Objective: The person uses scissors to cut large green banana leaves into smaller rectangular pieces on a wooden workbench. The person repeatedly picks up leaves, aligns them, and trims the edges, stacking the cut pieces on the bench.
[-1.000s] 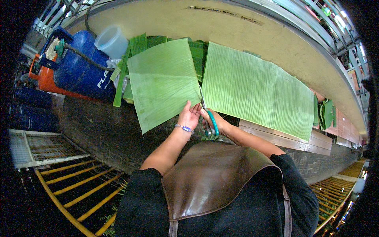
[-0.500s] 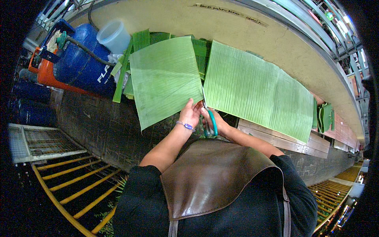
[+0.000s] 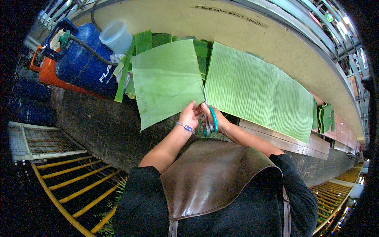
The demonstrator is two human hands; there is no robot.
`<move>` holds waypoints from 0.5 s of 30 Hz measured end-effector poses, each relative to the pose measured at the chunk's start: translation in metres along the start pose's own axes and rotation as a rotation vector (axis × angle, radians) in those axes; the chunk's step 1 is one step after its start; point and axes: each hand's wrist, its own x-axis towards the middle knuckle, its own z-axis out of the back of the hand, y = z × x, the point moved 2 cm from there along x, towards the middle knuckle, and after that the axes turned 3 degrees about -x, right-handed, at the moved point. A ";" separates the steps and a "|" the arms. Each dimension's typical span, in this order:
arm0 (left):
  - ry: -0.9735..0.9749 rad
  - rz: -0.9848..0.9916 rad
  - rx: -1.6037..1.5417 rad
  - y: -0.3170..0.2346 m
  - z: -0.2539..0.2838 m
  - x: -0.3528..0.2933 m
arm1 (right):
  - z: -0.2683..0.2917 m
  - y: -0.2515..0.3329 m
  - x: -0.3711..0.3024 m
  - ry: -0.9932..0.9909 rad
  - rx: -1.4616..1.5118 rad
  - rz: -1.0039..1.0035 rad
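Note:
A broad piece of green banana leaf [image 3: 167, 79] is pinched at its lower right corner by my left hand [image 3: 190, 115], which wears a bracelet with a blue piece. My right hand [image 3: 219, 119] grips a pair of scissors [image 3: 213, 118] with teal handles, close beside the left hand. The narrow blades point away from me along the leaf's right edge; whether they touch it I cannot tell. To the right, a larger banana leaf sheet [image 3: 256, 89] lies flat on a wooden bench [image 3: 284, 138], its left edge near the blade tips.
At the left stands a blue gas cylinder [image 3: 85, 59] with a hose, beside an orange frame [image 3: 59, 81]. A translucent bucket [image 3: 116, 37] and leaf strips [image 3: 125, 75] are behind the held piece. Yellow railings [image 3: 79, 189] run at lower left. A cream wall [image 3: 169, 17] closes the back.
The held leaf and both hands have shifted only slightly, with the scissors still in my right hand. My view has turned a little, so the cylinder and bucket appear slightly further right.

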 end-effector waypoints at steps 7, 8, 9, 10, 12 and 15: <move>0.008 -0.018 0.042 0.002 0.004 -0.010 | -0.004 0.009 -0.004 -0.043 0.020 -0.122; 0.013 0.000 0.044 0.001 0.005 -0.012 | -0.005 0.009 -0.006 -0.053 -0.012 -0.142; 0.006 0.010 0.052 0.001 0.006 -0.013 | -0.007 0.009 -0.007 -0.048 0.005 -0.135; -0.011 0.016 0.056 0.000 0.007 -0.015 | -0.008 0.010 -0.008 -0.039 0.012 -0.123; 0.005 0.021 0.033 -0.002 0.007 -0.017 | -0.010 0.010 -0.007 -0.042 0.044 -0.129; 0.071 0.071 0.035 -0.006 0.006 -0.022 | -0.012 0.009 0.000 -0.061 0.146 -0.183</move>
